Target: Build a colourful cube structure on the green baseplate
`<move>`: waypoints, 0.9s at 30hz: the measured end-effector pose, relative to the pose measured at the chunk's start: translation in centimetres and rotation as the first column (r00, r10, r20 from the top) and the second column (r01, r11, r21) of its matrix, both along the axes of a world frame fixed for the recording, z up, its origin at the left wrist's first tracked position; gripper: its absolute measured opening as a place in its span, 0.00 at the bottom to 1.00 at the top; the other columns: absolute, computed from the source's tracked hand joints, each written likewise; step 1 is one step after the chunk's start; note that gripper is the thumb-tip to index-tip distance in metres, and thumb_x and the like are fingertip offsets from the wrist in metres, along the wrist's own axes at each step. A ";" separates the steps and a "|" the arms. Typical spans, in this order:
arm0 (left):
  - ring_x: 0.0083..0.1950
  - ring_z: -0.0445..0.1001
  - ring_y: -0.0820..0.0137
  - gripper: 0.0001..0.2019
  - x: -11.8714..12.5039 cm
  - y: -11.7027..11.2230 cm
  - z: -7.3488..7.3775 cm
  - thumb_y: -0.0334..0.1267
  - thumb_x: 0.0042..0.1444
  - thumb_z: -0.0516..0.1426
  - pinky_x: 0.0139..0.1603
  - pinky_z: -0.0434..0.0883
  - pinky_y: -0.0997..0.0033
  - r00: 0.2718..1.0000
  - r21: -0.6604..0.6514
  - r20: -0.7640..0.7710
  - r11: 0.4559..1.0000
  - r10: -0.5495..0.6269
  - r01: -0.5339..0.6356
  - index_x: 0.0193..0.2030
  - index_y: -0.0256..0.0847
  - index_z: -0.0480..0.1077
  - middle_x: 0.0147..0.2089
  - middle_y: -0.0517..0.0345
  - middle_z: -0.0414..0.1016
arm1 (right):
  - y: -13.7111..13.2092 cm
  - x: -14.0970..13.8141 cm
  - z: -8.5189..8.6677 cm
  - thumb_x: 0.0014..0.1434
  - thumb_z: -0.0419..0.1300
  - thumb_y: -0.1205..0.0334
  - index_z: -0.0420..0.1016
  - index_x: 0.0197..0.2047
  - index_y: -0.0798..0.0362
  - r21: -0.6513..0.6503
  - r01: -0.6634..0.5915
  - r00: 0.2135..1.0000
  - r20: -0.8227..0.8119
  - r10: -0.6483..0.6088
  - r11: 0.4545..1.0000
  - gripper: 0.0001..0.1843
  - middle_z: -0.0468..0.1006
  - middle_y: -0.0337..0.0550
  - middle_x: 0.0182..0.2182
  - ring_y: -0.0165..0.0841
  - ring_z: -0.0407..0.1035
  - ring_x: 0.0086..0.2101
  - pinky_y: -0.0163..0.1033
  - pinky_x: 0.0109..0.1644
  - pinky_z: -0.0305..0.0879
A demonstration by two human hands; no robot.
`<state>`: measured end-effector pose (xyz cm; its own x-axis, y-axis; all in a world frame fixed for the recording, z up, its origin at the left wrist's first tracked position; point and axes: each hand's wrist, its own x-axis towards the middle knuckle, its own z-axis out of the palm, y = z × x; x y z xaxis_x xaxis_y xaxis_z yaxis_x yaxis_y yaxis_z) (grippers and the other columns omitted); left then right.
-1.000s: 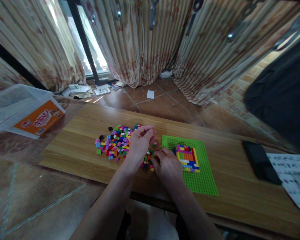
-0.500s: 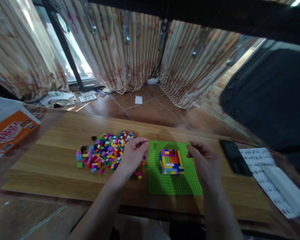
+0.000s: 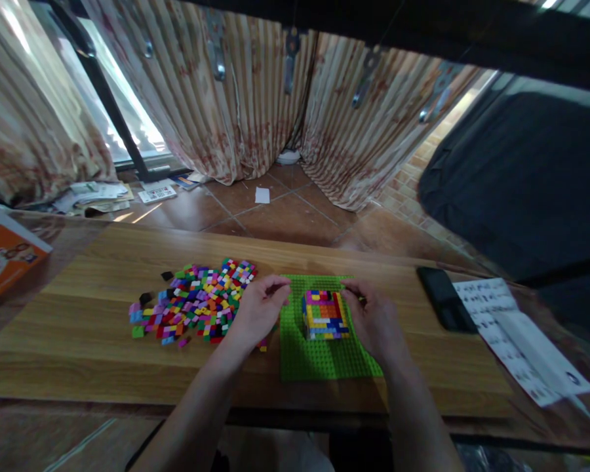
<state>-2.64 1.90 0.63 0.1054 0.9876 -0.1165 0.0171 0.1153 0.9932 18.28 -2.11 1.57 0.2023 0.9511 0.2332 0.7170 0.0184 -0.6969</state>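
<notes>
A green studded baseplate (image 3: 319, 357) lies on the wooden table (image 3: 78, 328). On it stands a small block of many-coloured bricks (image 3: 324, 314). My left hand (image 3: 259, 308) rests at the plate's left edge, fingers curled in a pinch near the block; what it holds, if anything, is too small to name. My right hand (image 3: 373, 318) sits just right of the block, fingers curled towards it. A pile of loose coloured bricks (image 3: 194, 301) is spread out left of my left hand.
A black phone (image 3: 440, 298) and a printed paper sheet (image 3: 516, 337) lie at the right of the table. An orange box (image 3: 2, 255) is at the far left. Behind are curtains, a tiled floor with scattered papers, and a dark cloth at the right.
My right hand moved from the loose bricks across to the right side of the block, then closer to it. My left hand shifted to the plate's left edge. The camera view turned left.
</notes>
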 end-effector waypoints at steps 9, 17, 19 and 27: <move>0.27 0.73 0.70 0.06 -0.1 0.0 0.2 0.38 0.48 0.60 0.30 0.69 0.71 1.000 0.011 -0.024 1.000 -0.001 0.002 0.32 0.40 0.77 0.27 0.58 0.76 | 0.7 0.3 -2.1 0.55 0.61 0.55 0.82 0.40 0.50 -0.046 -0.019 0.968 -0.250 0.007 0.999 0.13 0.81 0.46 0.41 0.37 0.73 0.41 0.44 0.46 0.67; 0.27 0.73 0.69 0.06 -0.1 -0.1 0.1 0.38 0.48 0.61 0.28 0.69 0.71 0.999 0.025 -0.036 1.000 -0.006 0.007 0.32 0.41 0.78 0.27 0.58 0.77 | 0.9 0.4 -2.5 0.51 0.64 0.51 0.82 0.39 0.52 -0.129 -0.059 0.891 -0.453 -0.006 0.990 0.16 0.82 0.46 0.40 0.38 0.74 0.43 0.46 0.49 0.68; 0.27 0.73 0.69 0.06 -0.1 -0.1 0.1 0.38 0.48 0.61 0.29 0.70 0.71 0.999 0.022 -0.039 1.000 -0.012 0.013 0.32 0.41 0.77 0.27 0.58 0.76 | 0.9 0.3 -2.3 0.50 0.64 0.52 0.83 0.38 0.52 -0.138 -0.063 0.884 -0.468 -0.008 0.988 0.16 0.82 0.47 0.40 0.38 0.74 0.42 0.46 0.49 0.69; 0.28 0.74 0.69 0.07 0.1 -0.2 -0.2 0.39 0.50 0.60 0.32 0.70 0.70 0.996 0.040 -0.088 0.999 -0.029 0.033 0.33 0.40 0.78 0.29 0.56 0.78 | 0.9 0.2 -2.0 0.48 0.65 0.52 0.83 0.38 0.54 -0.174 -0.049 0.877 -0.479 -0.041 0.984 0.17 0.83 0.47 0.38 0.38 0.75 0.39 0.46 0.46 0.70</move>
